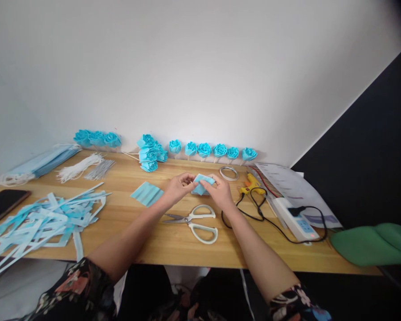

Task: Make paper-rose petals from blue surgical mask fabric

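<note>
Between my two hands is a folded piece of light blue face-mask fabric (200, 187), raised a little over the table. My left hand (181, 186) pinches its left edge with thumb and fingertips. On the other side my right hand (219, 191) grips it, thumb lying across its front. A flat, pleated blue fabric square (147, 194) rests on the wood to the left of my left wrist. Below my hands lie scissors (190, 220) with white handles, their blades pointing left.
Blue fabric flowers (204, 150) line the wall. Fabric strips (50, 218), a phone (5, 205), stacked masks (43, 162), white cords (80, 166) and metal strips (100, 170) occupy the left. A wire coil (229, 173), yellow glue gun (253, 183), power strip (296, 219) and papers (294, 189) sit right.
</note>
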Motion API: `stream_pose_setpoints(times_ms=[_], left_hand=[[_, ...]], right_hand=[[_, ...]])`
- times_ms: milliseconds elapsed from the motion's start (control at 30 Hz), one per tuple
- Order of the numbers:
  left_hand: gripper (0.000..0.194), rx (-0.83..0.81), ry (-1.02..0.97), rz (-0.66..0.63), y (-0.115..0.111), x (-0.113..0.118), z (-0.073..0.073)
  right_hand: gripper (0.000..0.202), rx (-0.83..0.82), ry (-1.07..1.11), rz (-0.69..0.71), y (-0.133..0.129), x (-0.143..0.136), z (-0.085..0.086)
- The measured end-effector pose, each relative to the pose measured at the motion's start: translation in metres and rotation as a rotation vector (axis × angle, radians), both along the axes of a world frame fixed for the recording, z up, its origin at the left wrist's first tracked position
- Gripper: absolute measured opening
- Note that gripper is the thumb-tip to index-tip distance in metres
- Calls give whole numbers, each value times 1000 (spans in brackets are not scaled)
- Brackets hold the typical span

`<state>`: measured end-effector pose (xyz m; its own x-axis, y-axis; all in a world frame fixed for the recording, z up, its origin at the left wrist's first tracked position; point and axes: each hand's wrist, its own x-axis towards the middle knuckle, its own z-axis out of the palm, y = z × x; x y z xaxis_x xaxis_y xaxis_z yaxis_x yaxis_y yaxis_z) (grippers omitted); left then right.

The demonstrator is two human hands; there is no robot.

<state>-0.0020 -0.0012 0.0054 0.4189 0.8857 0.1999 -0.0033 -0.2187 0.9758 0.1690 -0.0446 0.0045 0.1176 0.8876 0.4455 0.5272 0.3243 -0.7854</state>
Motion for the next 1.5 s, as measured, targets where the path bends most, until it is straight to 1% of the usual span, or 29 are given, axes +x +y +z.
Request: stream_pose_setpoints(times_ms=[100, 200, 333, 433, 533, 667, 800, 933, 1033, 1100, 1200, 1300, 1400, 1500], left_hand=[[31, -26, -3, -1, -2, 0, 1], [31, -106, -20, -11, -4, -1, 1], [35, -128, -78, -29, -3, -1, 1], [37, -123, -156, -17, -1, 0, 1], [37, -137, -219, 0, 1, 0, 1], [37, -143, -280, 8, 3, 0, -2], [35, -143, -303, 19, 5, -1, -2], [34, -129, -285, 17, 5, -1, -2], [33, -94, -259, 2, 2, 1, -3], [32, -77, -237, -14, 0, 3, -3], [33, -62, -200, -29, -3, 3, -1], [34, -49, -138, -13, -5, 2, 0], [35, -28, -67, 1, -5, 1, 1], [31, -23, -33, 5, -4, 1, 1]], right_hand=[[20, 30, -117, -4, -1, -2, -1], [17, 46, -147, 6, 0, -3, -3], [17, 41, -140, 18, 1, -3, -4], [18, 41, -139, 13, 1, -2, -3], [24, 43, -124, -5, 1, -2, 0], [25, 51, -68, 10, 0, -1, 4], [22, 38, 7, 46, 1, 0, 4], [21, -29, 126, 116, 2, 0, 1], [28, -109, 214, 202, 2, 0, -2], [30, -150, 216, 235, 3, 0, -6], [26, -157, 188, 193, 5, 2, -12], [28, -137, 225, 147, 7, 3, -16], [31, -117, 310, 135, 7, 2, -13], [33, -107, 353, 103, 6, 0, -6]])
